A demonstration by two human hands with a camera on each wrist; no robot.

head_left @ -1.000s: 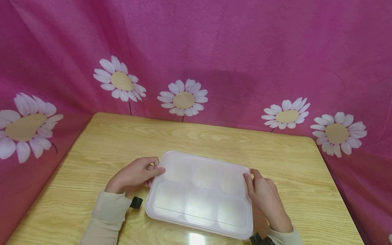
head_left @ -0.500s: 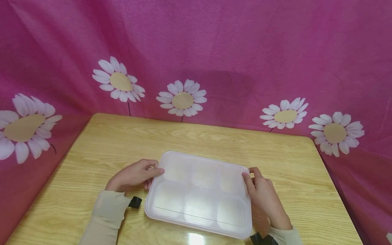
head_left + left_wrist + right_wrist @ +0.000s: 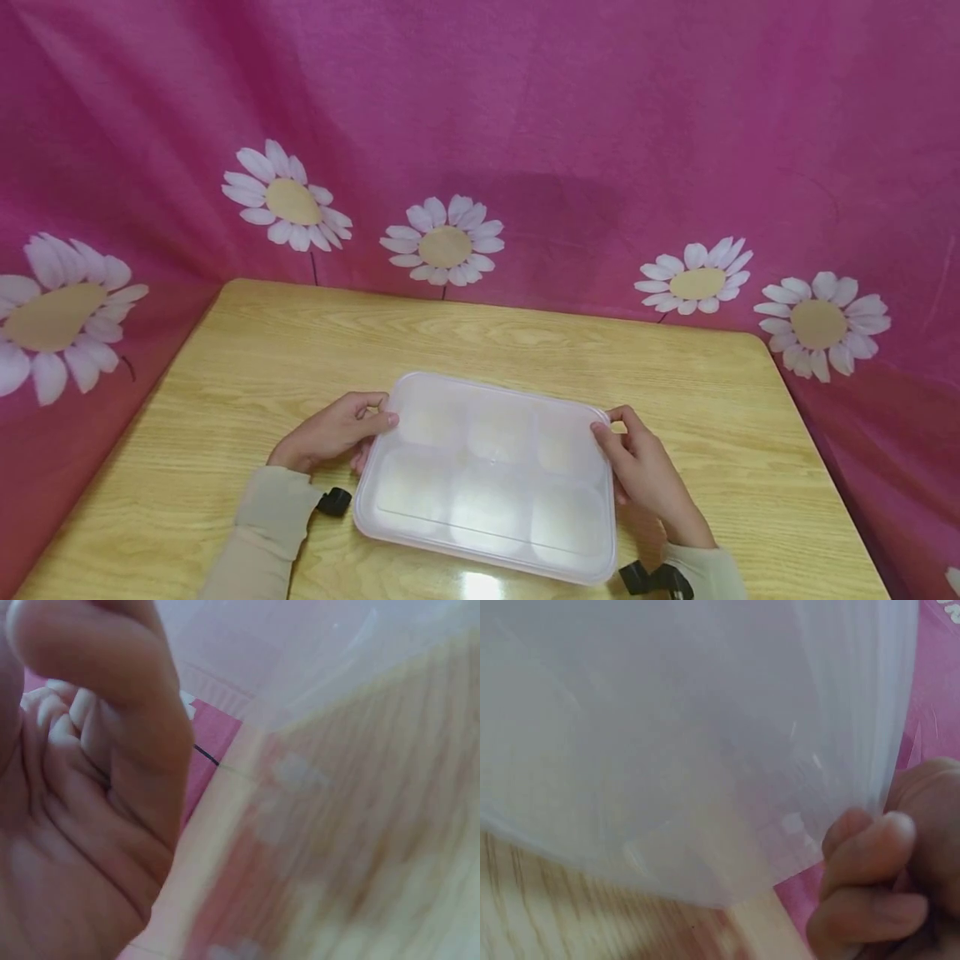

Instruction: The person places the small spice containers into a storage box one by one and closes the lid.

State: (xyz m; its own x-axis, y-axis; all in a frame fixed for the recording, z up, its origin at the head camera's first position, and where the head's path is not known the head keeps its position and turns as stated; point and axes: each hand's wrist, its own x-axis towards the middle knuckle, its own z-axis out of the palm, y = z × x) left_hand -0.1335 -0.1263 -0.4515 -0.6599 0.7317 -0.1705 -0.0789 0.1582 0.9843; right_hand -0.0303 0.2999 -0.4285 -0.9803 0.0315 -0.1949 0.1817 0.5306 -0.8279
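A translucent whitish plastic container (image 3: 491,475) with a lid and several compartments showing through it is in the head view, low and slightly right of centre. It is turned a little askew. My left hand (image 3: 333,432) grips its left side near the far corner, thumb on the lid's edge. At the far right corner, my right hand (image 3: 648,475) pinches the rim, thumb on top. In the right wrist view, curled fingertips (image 3: 870,855) press against the container's clear wall (image 3: 667,750). The left wrist view shows the left palm and fingers (image 3: 112,772) beside the see-through plastic.
Beneath is a wooden table (image 3: 480,333) with rounded far corners. A pink cloth (image 3: 525,125) printed with white daisies hangs behind it and along both sides. Black straps (image 3: 334,502) sit at both wrists, by the beige sleeves.
Both hands keep their hold on the container, which stays nearly in place. The right wrist has shifted slightly, and the head view has drifted a little.
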